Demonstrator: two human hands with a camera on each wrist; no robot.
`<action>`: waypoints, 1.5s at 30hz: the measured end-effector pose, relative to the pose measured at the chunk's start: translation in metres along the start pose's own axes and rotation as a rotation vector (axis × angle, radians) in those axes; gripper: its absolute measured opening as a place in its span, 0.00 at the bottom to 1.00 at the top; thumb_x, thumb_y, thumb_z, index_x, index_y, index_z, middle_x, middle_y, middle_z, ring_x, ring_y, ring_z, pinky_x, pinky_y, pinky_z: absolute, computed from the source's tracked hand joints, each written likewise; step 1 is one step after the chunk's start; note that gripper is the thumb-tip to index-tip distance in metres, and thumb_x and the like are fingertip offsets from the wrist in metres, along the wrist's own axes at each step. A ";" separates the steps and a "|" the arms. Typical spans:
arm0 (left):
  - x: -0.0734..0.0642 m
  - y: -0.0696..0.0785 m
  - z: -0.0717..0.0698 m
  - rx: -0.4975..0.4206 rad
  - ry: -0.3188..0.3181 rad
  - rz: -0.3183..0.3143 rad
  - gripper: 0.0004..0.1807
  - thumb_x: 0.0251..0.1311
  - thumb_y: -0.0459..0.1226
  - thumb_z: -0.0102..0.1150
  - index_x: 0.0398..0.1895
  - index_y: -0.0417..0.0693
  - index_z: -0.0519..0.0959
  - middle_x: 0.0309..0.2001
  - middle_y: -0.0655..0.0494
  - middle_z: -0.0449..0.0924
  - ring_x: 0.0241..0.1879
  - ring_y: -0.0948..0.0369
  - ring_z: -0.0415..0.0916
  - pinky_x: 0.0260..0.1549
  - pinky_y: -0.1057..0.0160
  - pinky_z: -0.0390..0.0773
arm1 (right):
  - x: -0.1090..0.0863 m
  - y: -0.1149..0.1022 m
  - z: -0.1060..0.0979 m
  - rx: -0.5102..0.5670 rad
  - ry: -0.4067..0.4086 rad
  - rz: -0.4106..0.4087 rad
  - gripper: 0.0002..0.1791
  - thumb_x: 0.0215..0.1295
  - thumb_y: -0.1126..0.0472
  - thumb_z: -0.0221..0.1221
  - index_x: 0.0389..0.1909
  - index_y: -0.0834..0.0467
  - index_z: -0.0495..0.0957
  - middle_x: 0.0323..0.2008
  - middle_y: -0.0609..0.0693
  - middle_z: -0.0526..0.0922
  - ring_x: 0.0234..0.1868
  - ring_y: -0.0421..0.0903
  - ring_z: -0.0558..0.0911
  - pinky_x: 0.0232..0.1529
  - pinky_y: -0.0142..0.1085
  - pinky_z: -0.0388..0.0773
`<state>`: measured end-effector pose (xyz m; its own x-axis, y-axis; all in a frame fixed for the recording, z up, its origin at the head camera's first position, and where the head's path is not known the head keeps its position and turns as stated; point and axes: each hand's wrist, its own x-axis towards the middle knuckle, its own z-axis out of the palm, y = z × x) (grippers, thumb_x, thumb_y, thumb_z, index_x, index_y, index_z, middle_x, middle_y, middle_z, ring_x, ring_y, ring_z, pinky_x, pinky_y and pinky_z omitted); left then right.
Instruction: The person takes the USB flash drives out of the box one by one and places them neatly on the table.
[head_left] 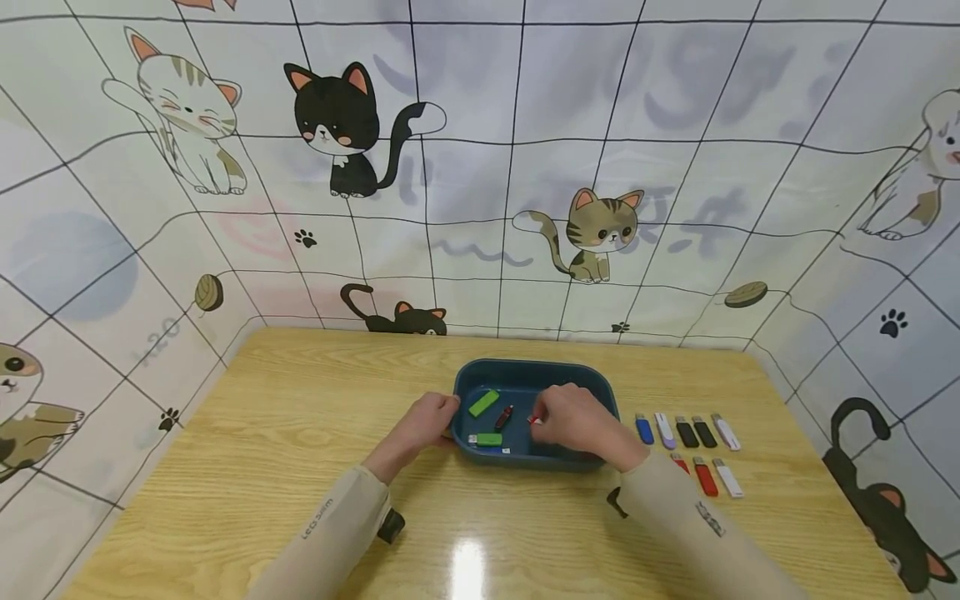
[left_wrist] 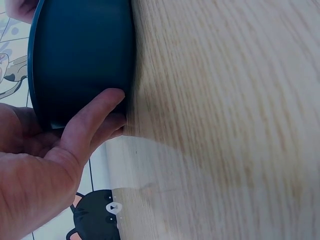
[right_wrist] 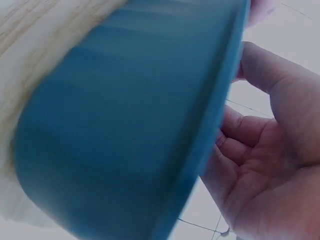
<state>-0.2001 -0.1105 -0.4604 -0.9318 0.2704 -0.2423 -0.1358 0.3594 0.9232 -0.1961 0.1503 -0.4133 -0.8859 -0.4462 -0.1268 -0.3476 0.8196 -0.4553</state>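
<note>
On the far half of the worktop (head_left: 330, 375), slightly right of the middle, I have the dark blue tray (head_left: 555, 376), its long axis running left to right, almost parallel to the far edge. A strip of wood separates it from that edge; a broader stretch runs to the left edge, my roomier side.

My left hand (head_left: 428, 417) grips the tray's left end, fingers against the outer wall. My right hand (head_left: 577, 421) reaches over the rim, fingers drawn narrow, pinching a small red flash drive (head_left: 534, 420) in the tray's right half; I can't tell which way its plug points.

In the left half, one green flash drive (head_left: 483, 403) slants toward the far right, a dark red flash drive (head_left: 504, 417) slants similarly, and another green flash drive (head_left: 490, 439) lies crosswise, plug leftward.

Between tray and right edge, two rows of flash drives (head_left: 705, 476) point their plugs toward the far edge. My right sleeve (head_left: 690, 517) partly covers the nearer row's leftmost one.
</note>
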 end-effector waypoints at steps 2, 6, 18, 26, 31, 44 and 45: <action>0.000 0.000 0.000 0.002 -0.003 -0.001 0.23 0.81 0.37 0.38 0.39 0.26 0.80 0.39 0.41 0.80 0.39 0.57 0.80 0.40 0.53 0.89 | -0.004 0.001 -0.004 0.003 0.019 -0.010 0.03 0.63 0.63 0.66 0.36 0.58 0.85 0.25 0.43 0.79 0.21 0.42 0.73 0.25 0.35 0.69; 0.000 0.000 0.001 0.005 0.002 -0.004 0.23 0.81 0.38 0.38 0.41 0.27 0.81 0.39 0.41 0.80 0.40 0.56 0.81 0.40 0.53 0.89 | -0.012 0.006 -0.009 0.005 0.052 -0.024 0.03 0.65 0.62 0.65 0.36 0.57 0.84 0.26 0.43 0.79 0.21 0.41 0.73 0.26 0.37 0.71; -0.001 -0.002 -0.002 -0.006 -0.010 0.003 0.24 0.81 0.38 0.38 0.41 0.25 0.80 0.42 0.38 0.82 0.42 0.53 0.84 0.40 0.53 0.89 | -0.025 0.017 -0.024 0.032 0.096 0.003 0.06 0.66 0.61 0.65 0.41 0.58 0.85 0.33 0.44 0.84 0.30 0.39 0.78 0.34 0.39 0.80; 0.000 -0.003 0.000 -0.001 -0.001 -0.010 0.24 0.80 0.38 0.38 0.40 0.26 0.80 0.39 0.40 0.82 0.40 0.55 0.84 0.40 0.54 0.89 | -0.047 0.034 -0.036 0.065 0.138 0.069 0.08 0.67 0.60 0.64 0.43 0.59 0.84 0.34 0.44 0.84 0.32 0.40 0.79 0.33 0.38 0.78; 0.001 -0.003 -0.001 -0.013 -0.001 -0.014 0.24 0.81 0.37 0.38 0.38 0.26 0.79 0.40 0.39 0.81 0.41 0.53 0.84 0.40 0.54 0.89 | -0.059 0.046 -0.046 0.068 0.171 0.110 0.09 0.66 0.59 0.64 0.43 0.59 0.84 0.34 0.45 0.84 0.32 0.42 0.78 0.30 0.37 0.76; 0.002 -0.002 -0.001 0.001 0.003 -0.015 0.23 0.81 0.38 0.38 0.42 0.26 0.80 0.41 0.41 0.81 0.42 0.55 0.83 0.40 0.53 0.89 | -0.107 0.106 -0.069 0.064 0.215 0.246 0.16 0.71 0.53 0.64 0.46 0.64 0.84 0.37 0.50 0.86 0.35 0.46 0.82 0.33 0.42 0.81; 0.002 -0.001 -0.001 -0.001 0.004 -0.021 0.23 0.80 0.38 0.39 0.43 0.27 0.81 0.41 0.41 0.82 0.42 0.55 0.82 0.40 0.53 0.89 | -0.111 0.111 -0.069 0.049 0.217 0.251 0.17 0.71 0.53 0.64 0.45 0.65 0.84 0.37 0.51 0.86 0.36 0.46 0.82 0.35 0.43 0.82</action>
<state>-0.2020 -0.1118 -0.4616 -0.9301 0.2588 -0.2607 -0.1561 0.3640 0.9182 -0.1579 0.3159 -0.3888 -0.9886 -0.1409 -0.0524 -0.0993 0.8737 -0.4762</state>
